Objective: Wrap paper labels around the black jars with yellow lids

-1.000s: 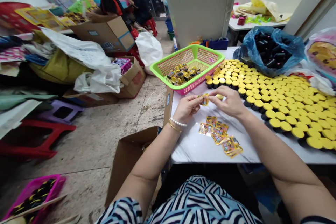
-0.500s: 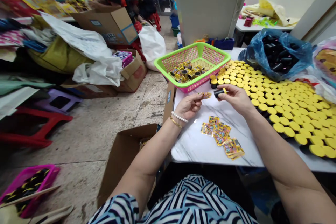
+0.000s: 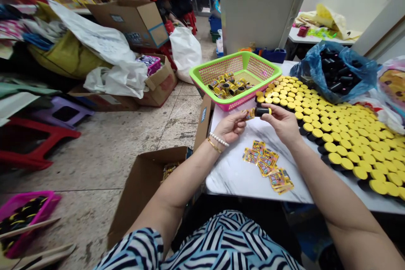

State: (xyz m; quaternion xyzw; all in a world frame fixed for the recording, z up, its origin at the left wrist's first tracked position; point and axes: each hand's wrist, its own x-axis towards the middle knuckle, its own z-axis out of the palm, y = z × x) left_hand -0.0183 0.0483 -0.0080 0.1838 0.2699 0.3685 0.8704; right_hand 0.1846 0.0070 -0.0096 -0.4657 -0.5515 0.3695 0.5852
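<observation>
My left hand [image 3: 230,128] pinches a small printed plastic sleeve [image 3: 250,114], yellow and pinkish. My right hand [image 3: 283,123] grips a black cylinder with a yellow cap [image 3: 260,112] between thumb and fingers, lying roughly level. The sleeve's end meets the cylinder's black end; how far it goes over is too small to tell. Below the hands, several flat printed sleeves [image 3: 266,163] lie overlapping on the white marbled table [image 3: 228,168]. To the right stand many black cylinders with yellow caps [image 3: 344,128] in close rows.
A green-rimmed pink basket [image 3: 234,103] holds printed cylinders [image 3: 232,85] at the table's back left. Behind the rows sits a blue plastic bag [image 3: 306,67] of black cylinders. An open cardboard box [image 3: 129,190] stands left of my lap. Two people sit farther back.
The two hands have come together, and the sleeve now touches the cylinder's end. The cylinder has turned nearly level. The whole view has shifted slightly.
</observation>
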